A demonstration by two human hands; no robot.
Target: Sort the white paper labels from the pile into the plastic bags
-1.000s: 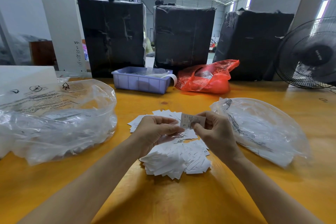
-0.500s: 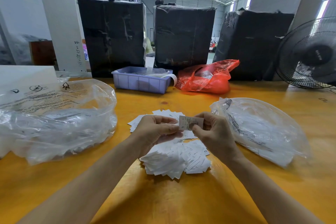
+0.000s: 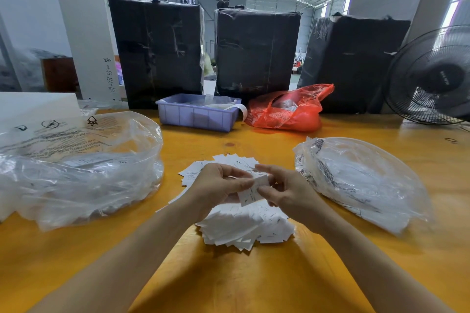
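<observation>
A pile of white paper labels point(image 3: 244, 226) lies on the yellow table point(image 3: 229, 277) in front of me, with more labels point(image 3: 239, 160) spread behind my hands. My left hand point(image 3: 218, 185) and my right hand point(image 3: 284, 190) meet just above the pile. Together they pinch a few white labels point(image 3: 250, 194), which hang tilted between the fingertips. A large clear plastic bag point(image 3: 76, 168) sits to the left. A second clear plastic bag point(image 3: 361, 180) lies to the right.
At the back of the table stand a purple plastic bin point(image 3: 195, 114), a red plastic bag point(image 3: 287, 112) and three black wrapped bales point(image 3: 254, 53). A black fan point(image 3: 432, 76) stands at the far right. A white board point(image 3: 35, 107) leans at the far left.
The labels held up flat between both hands have dropped lower and tilted. Both hands have come closer together over the pile.
</observation>
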